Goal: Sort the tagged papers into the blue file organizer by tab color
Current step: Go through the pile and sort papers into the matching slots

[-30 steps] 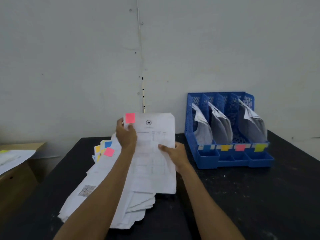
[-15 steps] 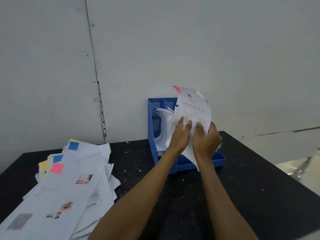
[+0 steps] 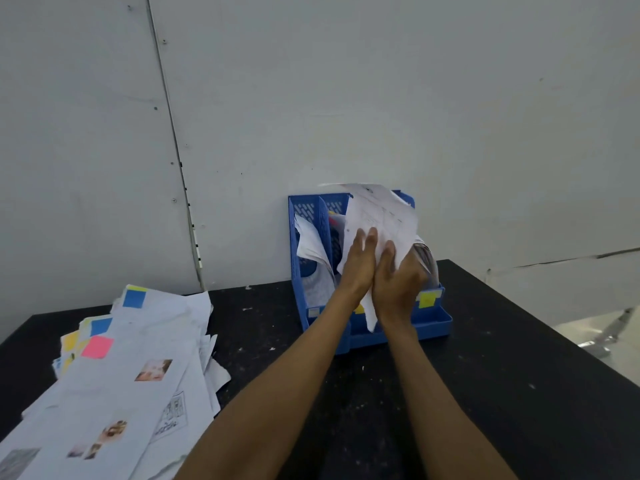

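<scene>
The blue file organizer (image 3: 306,292) stands against the wall at the back of the black table, with white sheets leaning in its slots and a yellow label (image 3: 428,299) on its front. Both my hands are raised in front of it around one printed white sheet (image 3: 381,216) that bends over the middle slots; its tab is out of sight. My left hand (image 3: 358,261) lies with straight fingers against the sheet's left side. On the sheet's lower right part, my right hand (image 3: 398,282) grips the paper with curled fingers. A loose pile of tagged papers (image 3: 114,375) with blue, yellow and pink tabs lies at the left.
The black table (image 3: 485,375) is speckled with white flecks and ends at the right, where a pale floor shows. A grey-white wall with a vertical seam stands right behind the organizer.
The pink-tabbed sheet went from above the pile at the left across to the organizer and is now lower over its slots. My view swung right with it, and the pink tab no longer shows.
</scene>
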Motion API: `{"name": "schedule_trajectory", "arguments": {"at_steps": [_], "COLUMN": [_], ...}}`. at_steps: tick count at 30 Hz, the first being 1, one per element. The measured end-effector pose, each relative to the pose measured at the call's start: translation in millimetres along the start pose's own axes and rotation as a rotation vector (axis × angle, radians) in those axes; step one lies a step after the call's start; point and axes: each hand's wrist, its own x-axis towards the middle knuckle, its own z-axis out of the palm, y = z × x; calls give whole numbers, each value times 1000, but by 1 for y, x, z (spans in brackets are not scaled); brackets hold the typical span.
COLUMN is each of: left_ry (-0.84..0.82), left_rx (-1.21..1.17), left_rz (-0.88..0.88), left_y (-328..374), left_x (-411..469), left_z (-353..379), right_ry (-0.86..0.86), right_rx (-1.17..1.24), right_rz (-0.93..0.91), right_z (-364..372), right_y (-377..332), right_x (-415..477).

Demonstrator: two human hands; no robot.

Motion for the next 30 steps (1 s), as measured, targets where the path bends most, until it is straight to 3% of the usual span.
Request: {"name": "schedule_trajectory", "arguments": {"at_steps": [7,9,13,18,20,23,25,28,30], "left_ry": [-35,-66,-70,-97,-100,-115,-107,-65,-60], "left_rx": [-180,-170,-122,-92,-97,-90,-71,-61,-56], "left_rz": [-75,-69,-21,-32,-32,-33,-42,-13,19], "left_y": [-9,-10,-7,-11,-14,-16,-17,-12,-14], "left_x": [22,24,26,28,28,30,31,26,26], "left_z": [-14,-14,-10,-17,-21,-23,-23,-24,-26], "right_ry": [-367,-428,-450,-704,-773,-701,-719,-884,-854], "right_rx": [-594,-578,-300,-781,-767,-658,-694,-820,-807], "right_rz": [71,50,108,46,114,95,124,227,249], "right_z": [29,35,50,51,53,58,57,56,56], "right_y": [34,36,33,47,52,55,57,59,56], "right_x": [0,2,6,5,4,5,3,3,4]}}
